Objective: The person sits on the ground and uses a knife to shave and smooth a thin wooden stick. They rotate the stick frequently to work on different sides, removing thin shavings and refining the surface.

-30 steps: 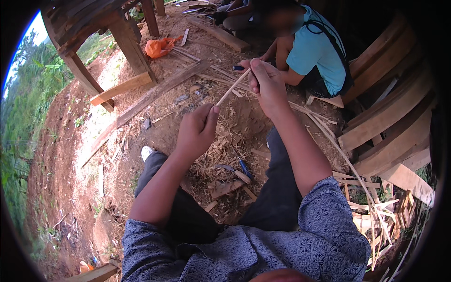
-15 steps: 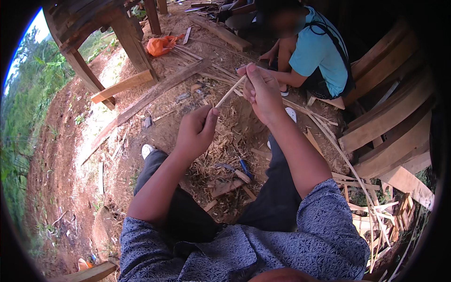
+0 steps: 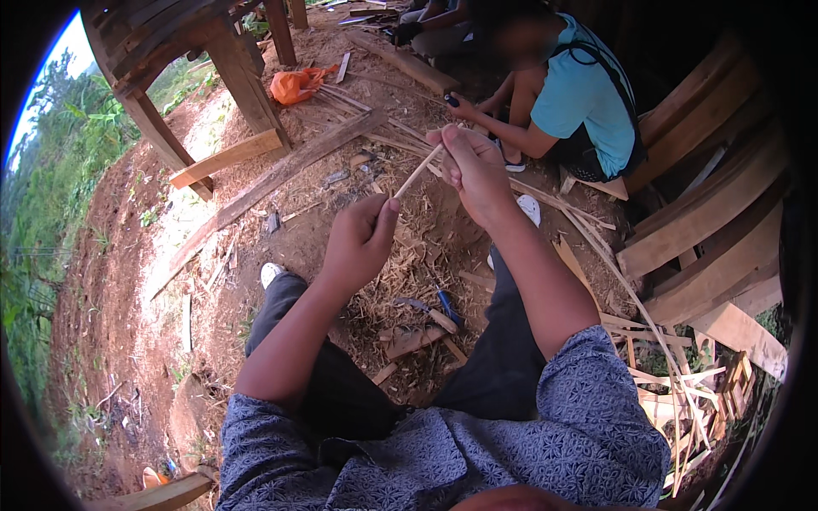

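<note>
Wooden planks [image 3: 707, 230], pale and stacked at a slant, filled the right side, with a long weathered beam [image 3: 273, 179] lying across the bare reddish dirt ground [image 3: 128, 281] to the left. Beyond the beam stood dark timber posts [image 3: 247, 85], an orange plastic bag [image 3: 294, 83] beside them. Opposite sat another person in a turquoise shirt [image 3: 588, 102], crouched low, hands busy near the ground. Pale split strips [image 3: 673, 400] lay heaped at lower right; shavings and offcuts [image 3: 417, 281] littered the dirt between the wearer's dark trouser legs. A small blue-handled tool [image 3: 450, 308] lay among the shavings. Wearer's right hand [image 3: 473, 170] was clenched round the upper end of a thin pale bamboo sliver [image 3: 417, 173], held up at chest height above the shavings. Left hand [image 3: 358, 243] pinched the sliver's lower end, thumb up, fingers curled shut on it.
</note>
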The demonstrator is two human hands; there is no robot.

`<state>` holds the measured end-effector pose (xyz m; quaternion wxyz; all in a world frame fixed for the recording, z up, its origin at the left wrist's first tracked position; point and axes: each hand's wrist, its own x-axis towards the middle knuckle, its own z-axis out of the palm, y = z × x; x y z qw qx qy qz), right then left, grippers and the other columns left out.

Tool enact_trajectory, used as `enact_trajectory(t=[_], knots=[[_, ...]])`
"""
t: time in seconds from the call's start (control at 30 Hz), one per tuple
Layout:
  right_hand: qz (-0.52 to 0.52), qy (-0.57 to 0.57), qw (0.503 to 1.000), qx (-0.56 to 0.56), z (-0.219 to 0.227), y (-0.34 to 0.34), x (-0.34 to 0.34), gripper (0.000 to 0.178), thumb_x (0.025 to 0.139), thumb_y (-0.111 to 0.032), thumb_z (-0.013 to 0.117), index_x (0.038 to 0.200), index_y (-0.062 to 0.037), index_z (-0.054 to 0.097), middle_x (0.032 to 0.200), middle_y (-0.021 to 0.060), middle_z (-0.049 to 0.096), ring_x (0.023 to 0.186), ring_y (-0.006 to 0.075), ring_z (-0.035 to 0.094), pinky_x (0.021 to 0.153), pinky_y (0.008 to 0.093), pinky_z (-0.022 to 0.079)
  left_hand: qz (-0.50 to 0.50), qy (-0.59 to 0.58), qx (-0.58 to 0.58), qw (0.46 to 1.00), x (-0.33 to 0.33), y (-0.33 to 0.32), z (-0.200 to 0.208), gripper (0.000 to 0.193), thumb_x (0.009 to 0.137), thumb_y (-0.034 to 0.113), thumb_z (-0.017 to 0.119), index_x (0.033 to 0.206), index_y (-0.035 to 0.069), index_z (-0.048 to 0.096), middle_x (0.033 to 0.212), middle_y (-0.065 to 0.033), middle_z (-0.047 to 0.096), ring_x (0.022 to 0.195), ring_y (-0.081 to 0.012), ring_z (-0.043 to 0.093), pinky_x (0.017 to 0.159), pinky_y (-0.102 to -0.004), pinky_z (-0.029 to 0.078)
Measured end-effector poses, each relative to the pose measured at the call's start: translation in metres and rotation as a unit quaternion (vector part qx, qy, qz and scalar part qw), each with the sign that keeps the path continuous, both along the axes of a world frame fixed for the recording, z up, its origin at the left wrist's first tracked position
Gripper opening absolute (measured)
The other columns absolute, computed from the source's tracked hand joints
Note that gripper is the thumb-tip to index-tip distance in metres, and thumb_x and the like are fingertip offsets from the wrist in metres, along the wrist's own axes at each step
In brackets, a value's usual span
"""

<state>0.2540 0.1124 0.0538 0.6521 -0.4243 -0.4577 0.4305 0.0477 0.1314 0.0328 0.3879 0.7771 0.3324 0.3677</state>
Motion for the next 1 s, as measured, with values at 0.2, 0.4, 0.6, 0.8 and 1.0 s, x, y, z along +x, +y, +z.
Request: enact_trajectory(t=[0.2,0.4,0.6,0.8,1.0], knots=[[0.074,-0.083,0.990,-0.087,-0.018,-0.007,-0.037,0.033,0.100,-0.032,0.056,0.103,-0.0011,0.068,0.058,-0.0061,0.045,0.052,0.0026,0.039,0.050,0.0205,0.032,-0.006,-0.058,-0.004,0.998,0.007,0.003,-0.005,0.036,0.100,0.024,0.053,0.074,-0.001,0.050,0.054,-0.0064,0.039,0.052,-0.0125,0.034,0.049,-0.0349,0.031],[-0.037,0.037,0.998,0.035,0.005,0.002,-0.003,0.030,0.097,-0.029,0.062,0.096,-0.0002,0.071,0.059,-0.0061,0.049,0.052,0.0017,0.042,0.048,0.0209,0.032,-0.009,-0.029,-0.011,0.999,0.005,0.001,-0.003,0.034,0.101,0.024,0.052,0.077,0.000,0.052,0.055,-0.0046,0.040,0.051,-0.0108,0.035,0.049,-0.0341,0.031],[0.056,-0.101,0.993,-0.034,-0.004,-0.006,-0.034,0.033,0.099,-0.030,0.058,0.099,0.0010,0.069,0.063,-0.0037,0.055,0.051,0.0015,0.043,0.048,0.0190,0.032,-0.004,-0.082,0.008,0.997,0.008,0.002,-0.001,0.034,0.100,0.023,0.053,0.077,-0.001,0.052,0.055,-0.0094,0.042,0.049,-0.0161,0.036,0.049,-0.0358,0.032],[-0.048,0.020,0.999,0.011,0.007,0.003,0.004,0.038,0.099,-0.037,0.058,0.107,-0.0007,0.066,0.058,-0.0076,0.041,0.050,0.0023,0.037,0.049,0.0200,0.031,-0.015,0.003,-0.007,1.000,0.005,0.003,0.001,0.035,0.101,0.025,0.051,0.076,-0.001,0.051,0.056,-0.0111,0.044,0.050,-0.0196,0.038,0.051,-0.0380,0.034],[-0.006,0.039,0.999,-0.013,0.001,0.000,0.010,0.040,0.100,-0.040,0.054,0.108,-0.0015,0.064,0.062,-0.0068,0.043,0.052,0.0026,0.038,0.050,0.0204,0.031,-0.051,0.071,-0.010,0.996,-0.004,0.001,0.003,0.038,0.101,0.028,0.048,0.076,0.000,0.051,0.056,-0.0108,0.045,0.050,-0.0205,0.041,0.053,-0.0393,0.036]])
